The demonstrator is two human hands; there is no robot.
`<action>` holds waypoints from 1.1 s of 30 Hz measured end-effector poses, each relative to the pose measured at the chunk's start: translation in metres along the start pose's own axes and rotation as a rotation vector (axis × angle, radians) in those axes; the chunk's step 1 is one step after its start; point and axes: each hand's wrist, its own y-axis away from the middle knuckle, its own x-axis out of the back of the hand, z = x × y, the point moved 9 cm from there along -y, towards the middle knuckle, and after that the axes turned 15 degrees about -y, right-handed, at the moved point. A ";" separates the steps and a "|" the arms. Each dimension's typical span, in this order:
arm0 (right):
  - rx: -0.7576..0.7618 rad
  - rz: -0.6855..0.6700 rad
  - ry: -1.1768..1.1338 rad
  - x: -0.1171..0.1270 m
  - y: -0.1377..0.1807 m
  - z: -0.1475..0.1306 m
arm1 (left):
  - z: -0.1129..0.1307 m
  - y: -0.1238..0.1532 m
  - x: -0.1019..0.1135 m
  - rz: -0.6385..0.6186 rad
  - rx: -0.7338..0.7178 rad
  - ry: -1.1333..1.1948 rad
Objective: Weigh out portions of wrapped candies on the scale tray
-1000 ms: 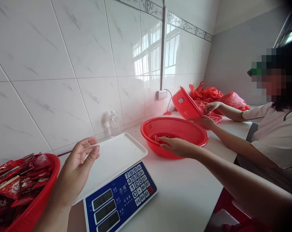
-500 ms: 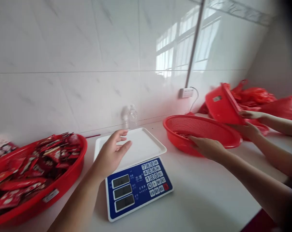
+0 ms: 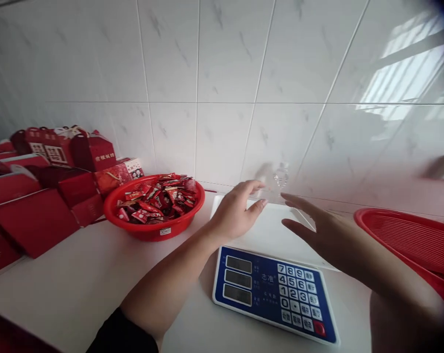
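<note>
A weighing scale with a blue keypad panel (image 3: 276, 294) and a white pan (image 3: 269, 230) stands on the white counter in front of me. My left hand (image 3: 236, 213) hovers over the pan's left side, fingers spread and empty. My right hand (image 3: 317, 230) hovers over the pan's right side, palm facing left, fingers stretched out and empty. To the left sits a red basket (image 3: 153, 229) heaped with red-wrapped candies (image 3: 159, 196).
Red gift boxes (image 3: 41, 186) are stacked at the far left of the counter. A second red mesh basket (image 3: 416, 245) sits at the right edge. A clear plastic bottle (image 3: 280, 179) stands against the tiled wall behind the scale.
My view has swung left, so the other person is out of sight. My right hand left the right basket and came over the scale pan beside my left hand.
</note>
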 end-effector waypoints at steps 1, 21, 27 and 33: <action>-0.005 0.004 -0.025 -0.002 -0.003 -0.005 | -0.007 -0.004 0.006 -0.006 0.026 -0.021; -0.119 -0.017 -0.163 0.012 0.003 0.002 | -0.214 0.066 0.067 -0.984 0.569 -0.944; -0.056 -0.020 -0.161 0.011 0.004 -0.001 | -0.201 0.062 0.073 -1.081 0.564 -0.989; 0.006 -0.040 -0.180 0.007 0.003 0.001 | -0.191 0.047 0.033 -1.081 0.411 -1.003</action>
